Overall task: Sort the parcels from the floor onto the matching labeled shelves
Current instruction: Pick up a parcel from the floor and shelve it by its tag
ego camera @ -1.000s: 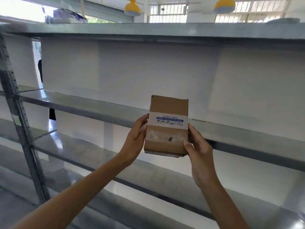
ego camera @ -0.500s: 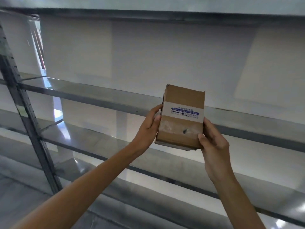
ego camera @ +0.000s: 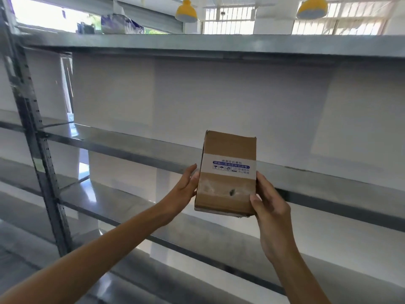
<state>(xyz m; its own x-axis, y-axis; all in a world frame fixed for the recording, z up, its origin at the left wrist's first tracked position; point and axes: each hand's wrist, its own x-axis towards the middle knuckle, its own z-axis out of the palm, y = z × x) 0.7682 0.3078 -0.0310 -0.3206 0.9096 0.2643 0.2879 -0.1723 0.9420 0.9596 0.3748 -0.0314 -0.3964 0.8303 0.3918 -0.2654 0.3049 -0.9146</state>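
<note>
A grey metal shelving rack (ego camera: 37, 150) is filling the view, its steel boards shining dully in the daylight, and a white wall (ego camera: 219, 102) is showing behind the parcel (ego camera: 228, 172) through the open bays. The parcel is a brown cardboard box with a white printed band (ego camera: 229, 166) across its front. It is being held upright in the air, overlapping the front lip of the second shelf (ego camera: 131, 143), with its lower edge hanging below that lip.

High above the parcel, the top shelf (ego camera: 197, 43) is carrying a plastic-wrapped bundle (ego camera: 119, 24) up and to the left. Beyond that, barred windows (ego camera: 228, 20) are letting in bright light. Below the parcel, two more boards – a third shelf (ego camera: 109, 202) and a lowest shelf (ego camera: 131, 277) – are running across the bay.

The left hand (ego camera: 184, 191) is gripping the parcel's left edge, fingers wrapping around the side. The right hand (ego camera: 269, 207) is clamping its lower right corner, thumb pressing on the front face and fingers going behind.

Counting: one parcel, two hands, four shelf levels in this bay, one bundle, and two yellow lamps – one (ego camera: 186, 10) hanging above the parcel to the left, the other (ego camera: 312, 7) above it to the right.
</note>
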